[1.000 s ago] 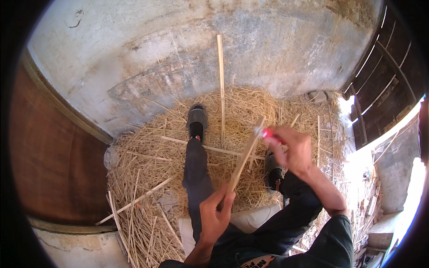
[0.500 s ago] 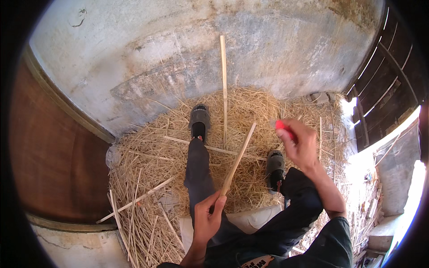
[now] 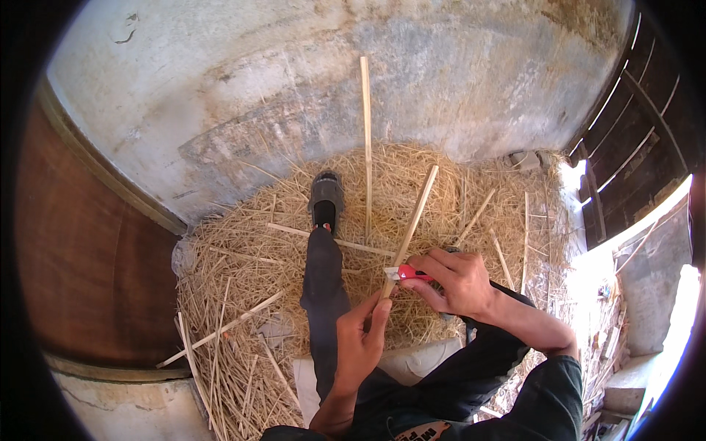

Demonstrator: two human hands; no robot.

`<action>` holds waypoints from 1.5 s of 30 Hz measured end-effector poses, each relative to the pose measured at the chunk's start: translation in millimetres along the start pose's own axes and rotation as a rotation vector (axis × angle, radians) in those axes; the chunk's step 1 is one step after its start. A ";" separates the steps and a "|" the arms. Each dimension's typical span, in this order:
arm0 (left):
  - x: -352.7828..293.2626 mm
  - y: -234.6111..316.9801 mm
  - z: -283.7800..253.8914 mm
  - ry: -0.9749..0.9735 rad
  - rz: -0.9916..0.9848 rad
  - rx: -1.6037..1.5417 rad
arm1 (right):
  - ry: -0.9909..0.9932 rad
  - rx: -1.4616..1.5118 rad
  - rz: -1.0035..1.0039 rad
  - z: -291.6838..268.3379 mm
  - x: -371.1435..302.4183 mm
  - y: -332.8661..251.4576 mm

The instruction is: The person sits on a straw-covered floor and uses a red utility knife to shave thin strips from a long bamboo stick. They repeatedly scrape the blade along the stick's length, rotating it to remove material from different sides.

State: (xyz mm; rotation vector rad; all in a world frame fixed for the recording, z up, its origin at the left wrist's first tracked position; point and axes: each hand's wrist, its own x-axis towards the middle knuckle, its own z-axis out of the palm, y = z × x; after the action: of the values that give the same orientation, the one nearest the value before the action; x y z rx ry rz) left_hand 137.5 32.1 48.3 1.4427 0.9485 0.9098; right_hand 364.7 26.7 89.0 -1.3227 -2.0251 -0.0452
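Note:
My left hand [image 3: 359,342] is closed round the lower end of a pale wooden strip [image 3: 418,217], which slants up and to the right. In my right hand [image 3: 462,283] is a small red-handled utility knife [image 3: 412,273]. Its short metal blade lies against the strip, a little above my left fingers. The far part of the strip stands free over the straw.
Straw and shavings [image 3: 412,165] cover the ground, with several loose strips at the left. One long strip [image 3: 367,125] leans on the stained wall [image 3: 294,73]. My left shoe [image 3: 326,197] rests on the straw. A brown panel [image 3: 95,257] stands at the left.
My right hand has come down and left, bringing the knife blade onto the strip. My left hand has moved slightly right, and the strip's tip now sits higher.

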 end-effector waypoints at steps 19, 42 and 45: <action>-14.8 16.7 -2.7 -0.020 -0.082 0.005 | 0.087 -0.169 -0.004 -10.6 6.8 2.6; -16.9 8.3 -14.0 -0.138 -0.190 -0.090 | 0.027 -0.049 -0.036 0.1 -5.5 -2.5; -15.4 8.5 -6.7 -0.085 -0.124 0.040 | 0.000 -0.074 -0.020 -1.8 -5.2 -8.4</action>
State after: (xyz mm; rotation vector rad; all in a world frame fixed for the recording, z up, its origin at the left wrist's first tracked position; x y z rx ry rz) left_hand 125.9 20.1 56.9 1.4286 0.9866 0.7368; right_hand 360.0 17.9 90.2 -1.3476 -2.0545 -0.1305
